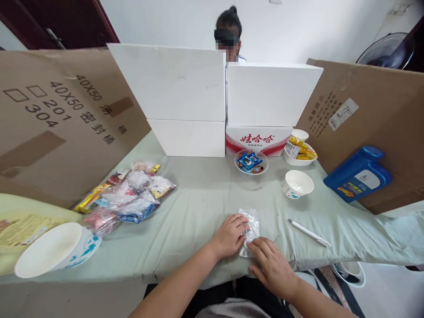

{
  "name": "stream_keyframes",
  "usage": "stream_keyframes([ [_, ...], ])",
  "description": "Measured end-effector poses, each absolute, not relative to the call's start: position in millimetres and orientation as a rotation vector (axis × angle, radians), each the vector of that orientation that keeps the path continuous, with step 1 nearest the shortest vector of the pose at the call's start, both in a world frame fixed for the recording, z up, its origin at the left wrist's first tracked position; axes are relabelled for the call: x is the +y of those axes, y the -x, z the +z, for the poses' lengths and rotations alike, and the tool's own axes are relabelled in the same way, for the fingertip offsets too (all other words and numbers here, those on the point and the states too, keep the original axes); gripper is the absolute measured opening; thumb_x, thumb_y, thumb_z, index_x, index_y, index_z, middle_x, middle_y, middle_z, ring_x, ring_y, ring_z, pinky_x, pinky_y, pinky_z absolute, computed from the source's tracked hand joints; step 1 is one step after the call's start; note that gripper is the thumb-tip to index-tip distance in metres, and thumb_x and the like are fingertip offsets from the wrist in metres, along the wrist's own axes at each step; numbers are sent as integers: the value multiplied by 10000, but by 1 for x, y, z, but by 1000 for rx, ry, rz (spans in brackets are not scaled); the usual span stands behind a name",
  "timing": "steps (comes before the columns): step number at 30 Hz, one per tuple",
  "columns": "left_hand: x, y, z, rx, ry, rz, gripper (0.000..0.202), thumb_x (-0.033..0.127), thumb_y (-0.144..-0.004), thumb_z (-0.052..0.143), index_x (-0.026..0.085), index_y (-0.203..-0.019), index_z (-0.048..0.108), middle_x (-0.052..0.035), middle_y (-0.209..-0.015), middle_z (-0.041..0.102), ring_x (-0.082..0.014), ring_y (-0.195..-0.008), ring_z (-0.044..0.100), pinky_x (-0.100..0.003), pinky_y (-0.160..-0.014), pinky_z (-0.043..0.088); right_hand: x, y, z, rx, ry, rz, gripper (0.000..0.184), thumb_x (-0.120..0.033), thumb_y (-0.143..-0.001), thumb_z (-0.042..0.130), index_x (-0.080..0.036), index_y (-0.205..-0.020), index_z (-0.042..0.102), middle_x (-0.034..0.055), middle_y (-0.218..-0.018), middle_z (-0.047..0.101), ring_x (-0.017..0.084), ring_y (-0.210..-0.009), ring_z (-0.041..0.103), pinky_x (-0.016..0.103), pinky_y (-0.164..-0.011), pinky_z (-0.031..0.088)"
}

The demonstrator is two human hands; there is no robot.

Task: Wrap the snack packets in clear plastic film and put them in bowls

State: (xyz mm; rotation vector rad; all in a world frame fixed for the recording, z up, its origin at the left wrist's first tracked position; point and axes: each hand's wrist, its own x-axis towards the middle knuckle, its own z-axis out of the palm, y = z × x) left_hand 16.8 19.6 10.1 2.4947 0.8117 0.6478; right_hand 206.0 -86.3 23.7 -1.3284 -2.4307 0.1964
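A small crinkled piece of clear plastic wrap (251, 227) lies on the cloth-covered table near the front edge. Its kind and anything inside cannot be made out. My left hand (230, 236) rests over its left side, fingers laid on the plastic and slightly bent. From the lower right, my right hand (274, 267) touches the bottom part of the wrap with outstretched fingertips, palm down. A white pen (309, 232) lies to the right of my right hand. Farther back, a white paper bowl (297, 183) stands upright.
Packaged snacks (132, 196) are heaped at the left, behind a tilted paper bowl (56, 249). A clear bowl (251, 162) holds blue packets. A blue bottle (359, 174) leans on cardboard (371, 119). White boxes (195, 137) form a wall; a person (228, 35) is behind it.
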Motion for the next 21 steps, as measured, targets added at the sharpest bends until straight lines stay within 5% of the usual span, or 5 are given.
stream_keyframes([
  [4,18,-13,8,800,-2462,717,156,224,-897,545,216,-980,677,-46,-974,655,-205,-1007,546,-388,-941,428,-93,-193,11,-2469,1371,252,292,-229,-846,602,-224,-1135,558,45,-1004,608,214,-922,532,383,-845,462],
  [9,17,-14,9,852,-2505,643,193,212,-860,598,233,-1039,667,-55,-1159,620,-237,-1111,492,-423,-961,405,-99,-193,8,-2354,1330,110,330,-130,-861,503,-210,-1177,551,85,-1158,604,248,-1109,513,439,-967,406],
  [15,17,-14,14,829,-2466,558,237,194,-820,621,248,-1047,662,-23,-1190,631,-242,-1135,483,-431,-984,380,-88,-196,21,-2375,1146,305,297,-55,-871,391,-221,-1045,567,53,-1025,655,216,-1093,550,461,-1044,363],
  [21,21,-11,15,827,-2344,583,523,193,-804,596,223,-1311,470,-58,-1178,641,-245,-1120,508,-443,-986,399,-51,-202,26,-2291,1313,527,253,-134,-937,328,-214,-1027,550,44,-888,662,161,-787,639,267,-687,487],
])
